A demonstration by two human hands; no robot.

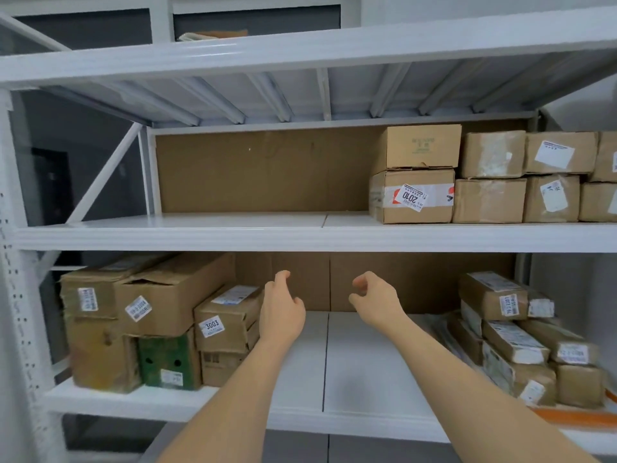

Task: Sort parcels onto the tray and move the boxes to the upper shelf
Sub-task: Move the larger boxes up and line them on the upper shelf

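While both arms reach into the lower shelf (364, 362), neither hand holds anything: the left hand (282, 312) has loosely curled fingers just beside a box marked 3003 (227, 320), and the right hand (375, 300) hovers apart from it over bare shelf, its fingers also loosely bent around nothing. That 3003 box sits atop another carton at the left, next to a bigger box (170, 295) stacked over a green box (167, 362). Small parcels (521, 342) lie heaped at the right end of the same level, with an orange tray edge (574, 416) showing beneath them. Above, the upper shelf (233, 225) carries stacked boxes (484, 175) at its right side, one labelled 2010 (412, 197).
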